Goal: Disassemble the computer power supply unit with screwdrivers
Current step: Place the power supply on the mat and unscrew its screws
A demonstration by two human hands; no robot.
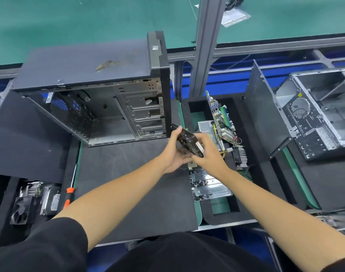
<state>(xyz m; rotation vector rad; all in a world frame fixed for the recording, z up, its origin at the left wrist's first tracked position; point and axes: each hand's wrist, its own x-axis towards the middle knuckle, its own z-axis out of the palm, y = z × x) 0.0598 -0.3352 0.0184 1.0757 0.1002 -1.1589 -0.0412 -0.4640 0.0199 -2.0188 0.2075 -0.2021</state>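
Both my hands hold a black, flat component (188, 141) with a pale edge, tilted, above the right edge of the black mat (128, 183). My left hand (174, 152) grips it from the left and below. My right hand (205, 149) grips its near right end. An open, emptied computer case (101, 107) stands on its side behind the mat. A perforated silver power supply unit (208, 127) lies in the foam tray (244, 134) to the right, partly hidden by a motherboard (221, 118) leaning on edge. An orange-handled screwdriver (69, 191) lies left of the mat.
A metal plate (209, 185) with several small dark screws lies in the tray near my right forearm. A fan (20, 211) and a drive (49, 201) sit at the near left. A case side panel (24, 138) lies left. Another open case (323, 110) stands at far right.
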